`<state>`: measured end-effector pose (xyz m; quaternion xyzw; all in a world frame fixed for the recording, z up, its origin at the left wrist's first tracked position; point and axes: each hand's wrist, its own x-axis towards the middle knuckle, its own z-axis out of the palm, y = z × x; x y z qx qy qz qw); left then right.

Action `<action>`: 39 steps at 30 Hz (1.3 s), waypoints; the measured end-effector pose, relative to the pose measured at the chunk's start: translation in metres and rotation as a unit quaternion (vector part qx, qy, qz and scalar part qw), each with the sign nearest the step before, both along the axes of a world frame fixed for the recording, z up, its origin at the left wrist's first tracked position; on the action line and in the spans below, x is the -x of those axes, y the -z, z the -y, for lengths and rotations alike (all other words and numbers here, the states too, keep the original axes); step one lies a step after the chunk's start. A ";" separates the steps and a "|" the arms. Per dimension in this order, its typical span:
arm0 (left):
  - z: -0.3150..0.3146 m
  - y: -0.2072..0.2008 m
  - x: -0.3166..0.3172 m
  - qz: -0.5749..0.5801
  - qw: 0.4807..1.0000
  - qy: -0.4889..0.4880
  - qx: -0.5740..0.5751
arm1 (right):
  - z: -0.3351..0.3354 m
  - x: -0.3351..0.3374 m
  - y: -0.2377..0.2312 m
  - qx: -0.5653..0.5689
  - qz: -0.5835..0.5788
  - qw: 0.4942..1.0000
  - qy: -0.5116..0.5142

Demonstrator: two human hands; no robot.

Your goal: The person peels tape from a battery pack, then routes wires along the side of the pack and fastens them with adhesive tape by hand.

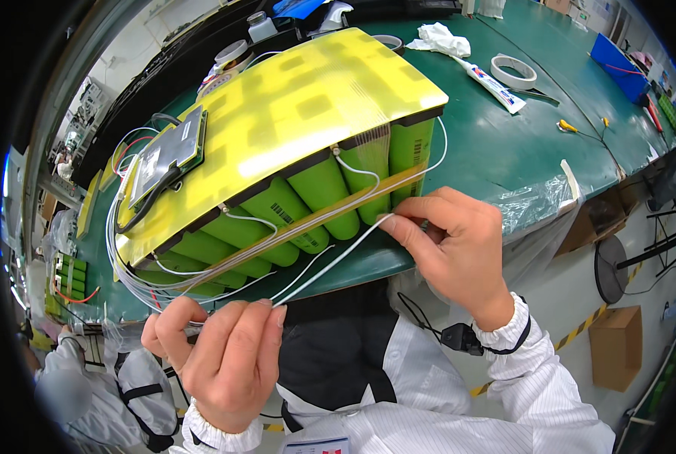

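Observation:
A large battery pack (277, 113) of green cylindrical cells, topped by a yellow sheet, stands at the bench's near edge. My left hand (228, 352) pinches white wires (330, 265) in front of its lower left side. With thumb and forefinger my right hand (459, 250) grips the far end of a wire, so a stretch runs taut between both hands. Amber tape (338, 206) holds other white wires along the cells. On the pack's left end sits a dark circuit board (170, 155) with a bundle of wires.
On the green bench (497, 144) lie a tape roll (513, 72), a white tube (493, 85), a crumpled tissue (440, 39) and yellow connectors (567, 126). A blue bin (619, 66) stands far right. Another person (88, 393) sits at lower left. A cardboard box (616, 348) rests on the floor.

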<state>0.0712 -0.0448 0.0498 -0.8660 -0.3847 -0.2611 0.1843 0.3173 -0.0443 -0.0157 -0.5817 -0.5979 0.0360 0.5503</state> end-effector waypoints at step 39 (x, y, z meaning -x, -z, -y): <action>-0.024 0.011 -0.018 0.027 0.995 -0.035 -0.091 | -0.004 0.002 -0.004 0.036 -0.160 0.985 -0.051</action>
